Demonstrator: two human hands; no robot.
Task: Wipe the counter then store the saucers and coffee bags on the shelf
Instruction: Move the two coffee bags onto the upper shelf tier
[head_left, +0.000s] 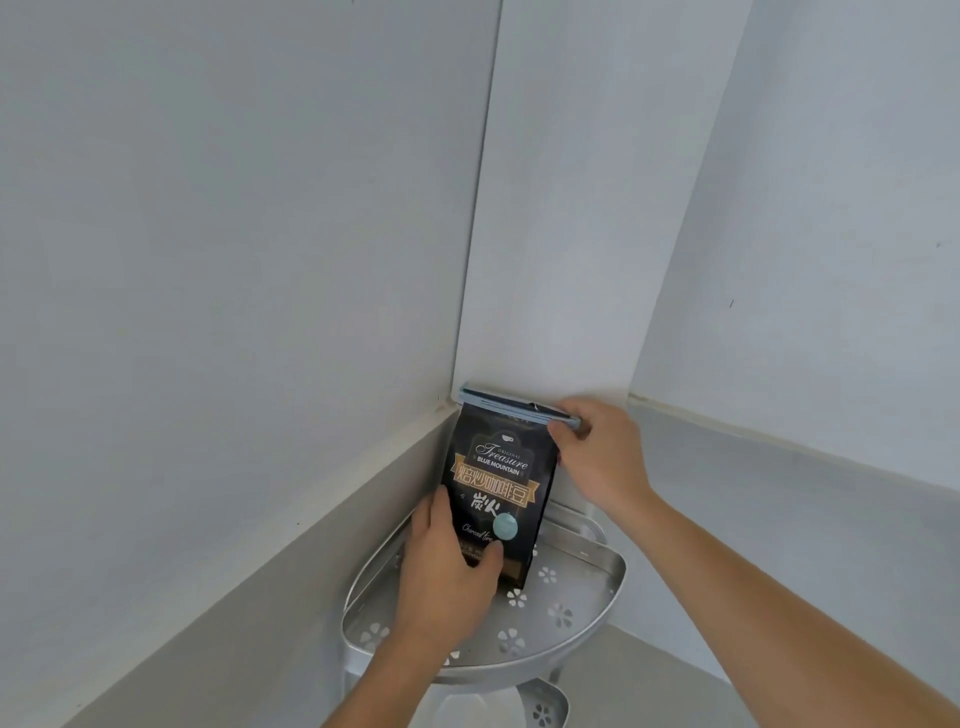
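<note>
The left wall (223, 260) runs white above and grey below, slanting down to the corner and leaving bare surface all along its length. Against it sits the curved rim of a metal corner shelf (571, 652), a quarter-round tray with flower-shaped cut-outs; the tray's front left part near the rim lies open, as does the strip along its right edge. The left hand (449, 571) comes up from the bottom of the view over that rim, forearm angled toward the corner, palm against the lower left face of the coffee bag (498, 493), fingers along its side and thumb pressed across the front near a round pale-green sticker (505, 526). The bag stands upright on the tray, tucked close to the corner, its folded pale-blue top (506, 404) level with the seam where white wall meets grey. The right hand (602, 457) reaches in from the lower right, arm stretched diagonally, fingers pinching the right end of that folded top. Beyond it the right wall (805, 260) is bare, and a second tier (543, 712) shows below the tray.
</note>
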